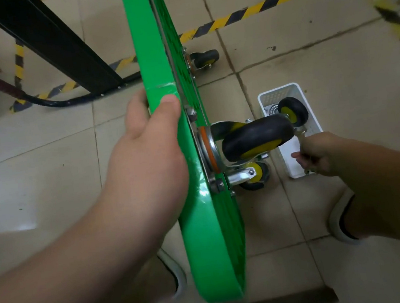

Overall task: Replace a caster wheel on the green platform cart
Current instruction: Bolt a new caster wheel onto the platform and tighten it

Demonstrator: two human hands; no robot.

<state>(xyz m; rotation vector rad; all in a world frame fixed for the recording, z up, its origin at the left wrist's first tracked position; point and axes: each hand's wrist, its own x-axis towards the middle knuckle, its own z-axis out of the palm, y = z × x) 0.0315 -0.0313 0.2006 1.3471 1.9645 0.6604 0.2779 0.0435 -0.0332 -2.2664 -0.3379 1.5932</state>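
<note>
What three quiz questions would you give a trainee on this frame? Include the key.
1. True or false: the green platform cart rests flat on all its wheels.
2. The right hand holds: A) a silver metal wrench; B) a screwdriver; C) nothing.
3. Fill in: the unmounted black caster wheel with a yellow hub lies in the ___.

Key: 1 false, it stands on edge, gripped by the left hand. 2 A. 3 white plastic basket.
</note>
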